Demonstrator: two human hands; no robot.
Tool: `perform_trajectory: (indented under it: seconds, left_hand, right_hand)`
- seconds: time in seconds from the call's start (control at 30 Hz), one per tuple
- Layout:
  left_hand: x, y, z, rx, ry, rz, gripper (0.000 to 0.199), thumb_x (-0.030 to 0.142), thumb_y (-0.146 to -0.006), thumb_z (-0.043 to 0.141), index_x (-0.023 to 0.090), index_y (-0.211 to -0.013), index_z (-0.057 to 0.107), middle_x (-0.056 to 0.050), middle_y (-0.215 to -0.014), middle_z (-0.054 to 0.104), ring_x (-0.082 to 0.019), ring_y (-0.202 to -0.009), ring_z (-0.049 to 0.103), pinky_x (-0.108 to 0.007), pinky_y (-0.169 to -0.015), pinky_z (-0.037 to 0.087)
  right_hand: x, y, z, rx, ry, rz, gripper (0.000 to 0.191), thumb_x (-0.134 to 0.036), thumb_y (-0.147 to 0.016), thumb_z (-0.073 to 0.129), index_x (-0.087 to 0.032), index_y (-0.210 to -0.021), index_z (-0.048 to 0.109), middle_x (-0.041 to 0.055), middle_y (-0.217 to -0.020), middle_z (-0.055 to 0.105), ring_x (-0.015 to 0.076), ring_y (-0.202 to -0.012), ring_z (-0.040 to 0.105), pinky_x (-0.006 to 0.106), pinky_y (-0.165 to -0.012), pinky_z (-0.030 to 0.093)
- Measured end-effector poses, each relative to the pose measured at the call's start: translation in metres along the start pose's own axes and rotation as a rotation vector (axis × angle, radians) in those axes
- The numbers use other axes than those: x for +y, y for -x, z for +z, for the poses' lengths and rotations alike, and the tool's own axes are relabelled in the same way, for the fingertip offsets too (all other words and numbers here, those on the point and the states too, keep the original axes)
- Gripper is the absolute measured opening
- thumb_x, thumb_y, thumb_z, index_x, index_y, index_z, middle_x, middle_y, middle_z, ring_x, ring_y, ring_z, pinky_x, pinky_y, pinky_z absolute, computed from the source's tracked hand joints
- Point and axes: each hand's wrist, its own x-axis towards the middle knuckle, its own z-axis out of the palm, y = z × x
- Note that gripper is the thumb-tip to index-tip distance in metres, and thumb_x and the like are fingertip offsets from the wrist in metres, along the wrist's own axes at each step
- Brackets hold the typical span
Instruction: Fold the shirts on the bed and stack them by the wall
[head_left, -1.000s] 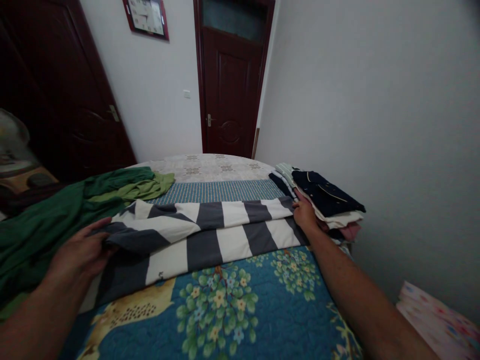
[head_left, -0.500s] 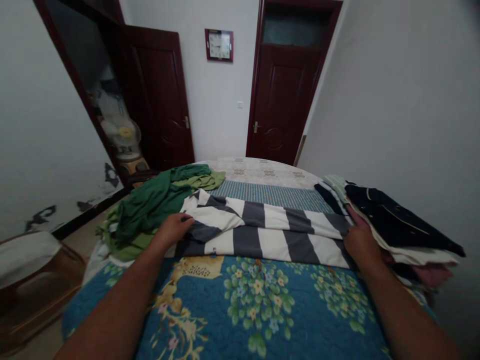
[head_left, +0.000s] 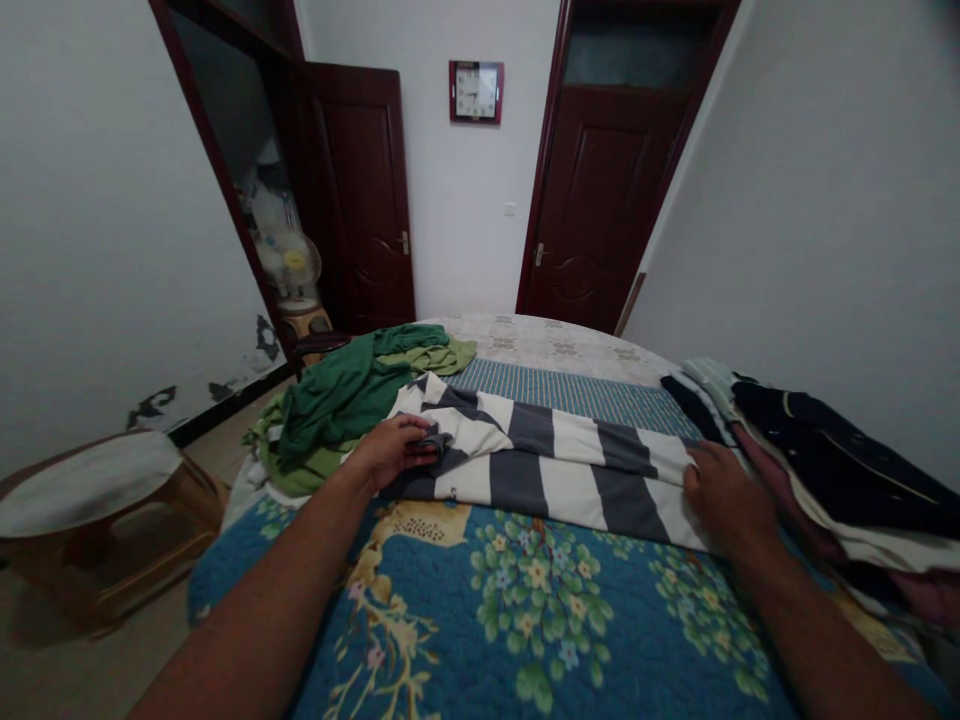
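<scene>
A grey-and-white striped garment (head_left: 517, 450) lies in a long folded strip across the bed, with a small dark mark near its front edge. At its left end my left hand (head_left: 396, 450) is closed, pinching a bunched grey part between thumb and fingers. My right hand (head_left: 724, 490) is at the other end, fingers curled over the garment's edge; the fingertips are partly hidden. Beneath the strip is a blue floral quilted cover (head_left: 420, 620).
Green clothes (head_left: 337, 400) lie heaped at the left. At the right is a stack of folded clothes (head_left: 832, 450), dark navy on top. A striped mat (head_left: 570, 390) lies behind the garment. A wooden stool (head_left: 97, 490) stands left of the bed.
The view has swung left, so things sit farther right. My left hand has drawn the garment's grey left part up into a bunch. The right hand stays at the right end.
</scene>
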Motion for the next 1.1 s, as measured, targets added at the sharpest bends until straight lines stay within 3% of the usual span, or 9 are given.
perform_trajectory:
  seconds: [0.1, 0.33, 0.5, 0.57, 0.7, 0.8, 0.87, 0.97, 1.1]
  left_hand:
    - [0.002, -0.004, -0.003, 0.015, 0.175, 0.107, 0.03, 0.004, -0.071, 0.078, 0.015, -0.096, 0.067, -0.003, -0.079, 0.074, -0.017, -0.066, 0.073, -0.035, -0.072, 0.067]
    - [-0.003, -0.001, 0.008, -0.046, 0.389, 0.09, 0.026, 0.003, -0.073, 0.076, 0.016, -0.095, 0.07, -0.001, -0.077, 0.072, -0.014, -0.063, 0.071, -0.029, -0.068, 0.063]
    - [-0.003, 0.007, 0.015, -0.099, 0.429, 0.095, 0.025, 0.008, -0.075, 0.073, 0.017, -0.098, 0.07, -0.004, -0.085, 0.077, -0.02, -0.076, 0.076, -0.037, -0.075, 0.066]
    - [-0.003, 0.007, 0.014, -0.111, 0.425, 0.075, 0.024, 0.012, -0.075, 0.073, 0.017, -0.098, 0.07, -0.004, -0.086, 0.076, -0.022, -0.077, 0.077, -0.04, -0.075, 0.067]
    - [0.0, 0.004, 0.003, -0.119, 0.25, 0.038, 0.023, 0.024, -0.073, 0.078, 0.018, -0.092, 0.067, -0.003, -0.087, 0.073, -0.023, -0.078, 0.075, -0.045, -0.073, 0.069]
    - [0.005, 0.004, -0.012, -0.074, -0.081, 0.014, 0.034, 0.037, -0.069, 0.086, 0.02, -0.086, 0.063, 0.0, -0.082, 0.068, -0.023, -0.074, 0.073, -0.041, -0.065, 0.067]
    - [0.009, 0.007, -0.023, -0.066, -0.313, -0.048, 0.044, 0.05, -0.067, 0.089, 0.02, -0.085, 0.062, 0.002, -0.078, 0.065, -0.022, -0.068, 0.072, -0.036, -0.059, 0.064]
    - [0.015, 0.015, -0.036, -0.168, -0.61, -0.161, 0.059, 0.071, -0.066, 0.087, 0.021, -0.078, 0.058, 0.003, -0.066, 0.059, -0.022, -0.058, 0.071, -0.028, -0.047, 0.054]
    - [0.02, 0.015, -0.042, -0.336, -0.794, -0.131, 0.065, 0.082, -0.068, 0.081, 0.022, -0.076, 0.057, 0.0, -0.062, 0.061, -0.023, -0.058, 0.071, -0.025, -0.044, 0.047]
  right_hand:
    - [-0.057, 0.001, 0.0, -0.125, -0.079, -0.157, 0.039, -0.026, -0.1, 0.05, -0.029, -0.13, 0.075, 0.0112, -0.154, 0.063, 0.0299, -0.127, 0.069, 0.044, -0.1, 0.062]
    - [-0.216, 0.003, -0.001, -0.224, -0.411, -0.582, 0.042, -0.023, -0.103, 0.054, -0.019, -0.142, 0.069, 0.0158, -0.15, 0.064, 0.0293, -0.136, 0.06, 0.046, -0.117, 0.051]
    - [-0.311, 0.008, 0.001, -0.279, -0.423, -0.533, 0.056, -0.039, -0.097, 0.07, -0.018, -0.149, 0.061, 0.0178, -0.149, 0.064, 0.0347, -0.138, 0.055, 0.05, -0.115, 0.047]
    - [-0.332, 0.005, 0.006, -0.295, -0.4, -0.48, 0.045, -0.036, -0.097, 0.069, -0.019, -0.139, 0.066, 0.0161, -0.14, 0.069, 0.0334, -0.132, 0.058, 0.048, -0.111, 0.046]
    - [-0.335, -0.015, 0.02, -0.313, -0.379, -0.43, 0.021, -0.022, -0.098, 0.06, -0.019, -0.113, 0.075, 0.0136, -0.117, 0.075, 0.0303, -0.115, 0.065, 0.044, -0.103, 0.047]
    - [-0.313, -0.029, 0.029, -0.189, -0.458, -0.35, 0.03, -0.012, -0.096, 0.053, -0.016, -0.116, 0.074, 0.0146, -0.117, 0.075, 0.0287, -0.114, 0.064, 0.041, -0.103, 0.047]
    - [-0.296, -0.029, 0.034, -0.155, -0.518, -0.393, 0.034, -0.006, -0.09, 0.052, -0.016, -0.114, 0.074, 0.014, -0.115, 0.075, 0.0279, -0.114, 0.063, 0.04, -0.103, 0.048]
    - [-0.28, -0.019, 0.039, -0.215, -0.59, -0.579, 0.031, -0.003, -0.082, 0.054, -0.019, -0.102, 0.072, 0.0114, -0.108, 0.074, 0.0274, -0.112, 0.062, 0.04, -0.102, 0.049]
    - [-0.277, -0.007, 0.04, -0.182, -0.661, -0.589, 0.029, -0.003, -0.082, 0.053, -0.02, -0.099, 0.07, 0.0125, -0.111, 0.073, 0.0283, -0.115, 0.061, 0.043, -0.104, 0.05]
